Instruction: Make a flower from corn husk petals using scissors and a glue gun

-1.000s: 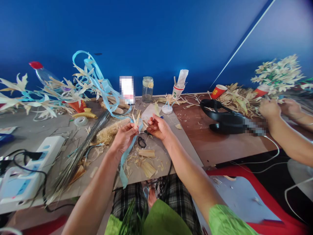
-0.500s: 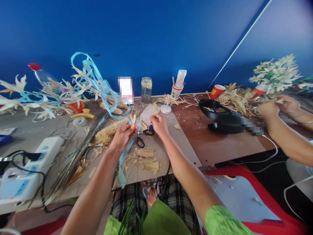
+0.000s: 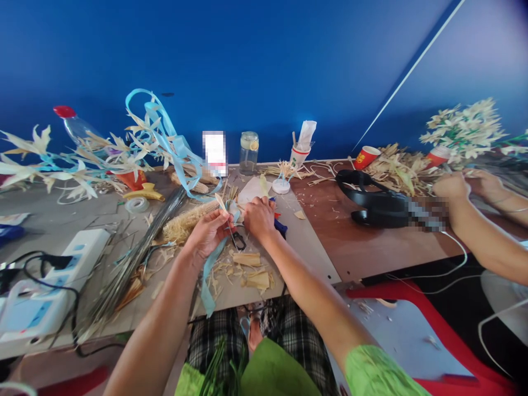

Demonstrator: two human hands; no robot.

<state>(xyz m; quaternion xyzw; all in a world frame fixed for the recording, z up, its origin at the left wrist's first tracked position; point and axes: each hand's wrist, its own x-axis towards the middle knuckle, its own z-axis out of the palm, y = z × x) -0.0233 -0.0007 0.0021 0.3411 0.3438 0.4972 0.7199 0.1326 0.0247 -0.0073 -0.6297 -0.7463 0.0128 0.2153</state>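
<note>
At table (image 3: 305, 258), left hand (image 3: 210, 228) tight on husk (image 3: 221, 202), right hand (image 3: 260, 217) round blue handle (image 3: 281, 227), red cup (image 3: 370, 159) lettering (image 3: 360, 158) illegible

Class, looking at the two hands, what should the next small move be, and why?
Perhaps bring the blue-and-orange-handled tool to the thin, straight grey wire. The right hand seems to grip the tool, its working end hidden, while the left hand pinches a narrow, pale, pointed husk strip, with the wire showing just below that hand.
</note>
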